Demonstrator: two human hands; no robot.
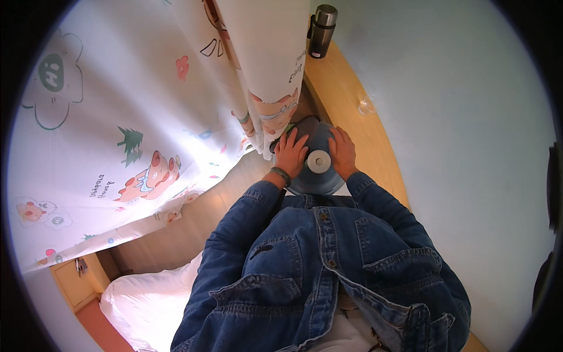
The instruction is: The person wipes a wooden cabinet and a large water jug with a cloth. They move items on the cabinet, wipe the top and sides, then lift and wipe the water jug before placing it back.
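A large blue translucent water-cooler bottle [316, 182] stands in front of my body, its round white cap [318, 162] facing up toward me. My left hand [291, 156] lies on its left shoulder with the fingers spread, and a dark band circles that wrist. On the bottle's right shoulder rests my right hand [342, 149], fingers close together and pointing away from me. The cap sits between the two hands. Something dark [309, 127] lies at or behind the bottle's far side, partly hidden by my left fingers. The bottle's base is hidden by my denim jacket.
White printed curtains [154, 110] hang at the left and reach close to the bottle. A curved wooden ledge [382, 149] runs along the pale wall at the right, bearing a steel thermos [323, 33] and a small clear object [366, 106]. White bedding [145, 299] and a wooden cabinet [74, 284] are lower left.
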